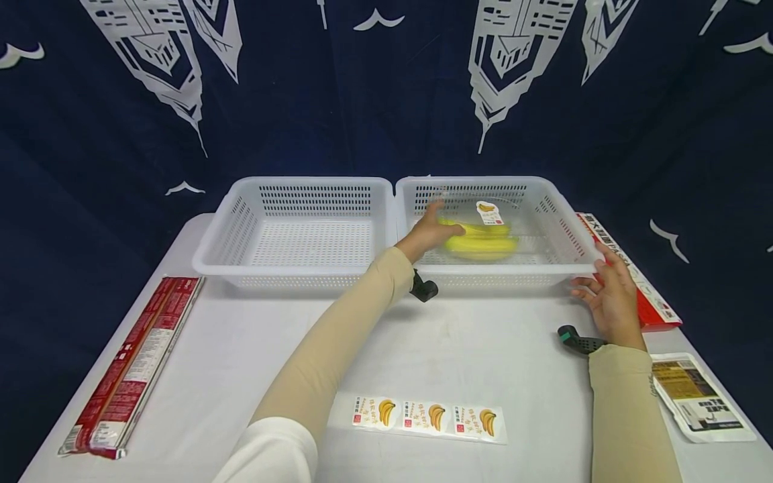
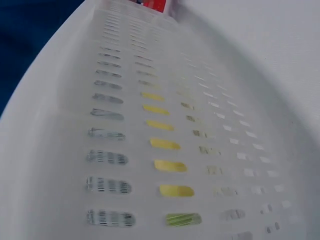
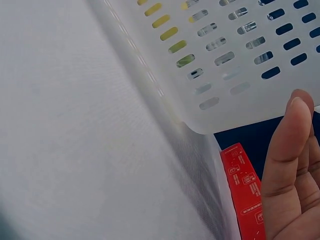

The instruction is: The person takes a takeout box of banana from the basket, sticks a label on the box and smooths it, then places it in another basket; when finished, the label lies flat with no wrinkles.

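A clear plastic pack of bananas (image 1: 482, 247), with a banana label (image 1: 489, 213) on top, is inside the right white basket (image 1: 483, 270). My left hand (image 1: 430, 233) reaches over the basket's front rim and holds the pack's left side, its thumb over the bananas. In the left wrist view only the perforated basket wall (image 2: 150, 115) shows, with yellow behind its slots; that hand is out of that frame. My right hand (image 1: 612, 302) is at the basket's front right corner, fingers loosely extended near the rim. In the right wrist view, its thumb and fingers (image 3: 289, 145) hold nothing.
A second white basket (image 1: 292, 270) stands directly left of the first. Long red packets (image 1: 141, 359) lie at the table's left edge. A strip of banana labels (image 1: 430, 419) lies in front. A red and white box (image 1: 658, 305) and a gold and white pouch (image 1: 700, 397) lie on the right.
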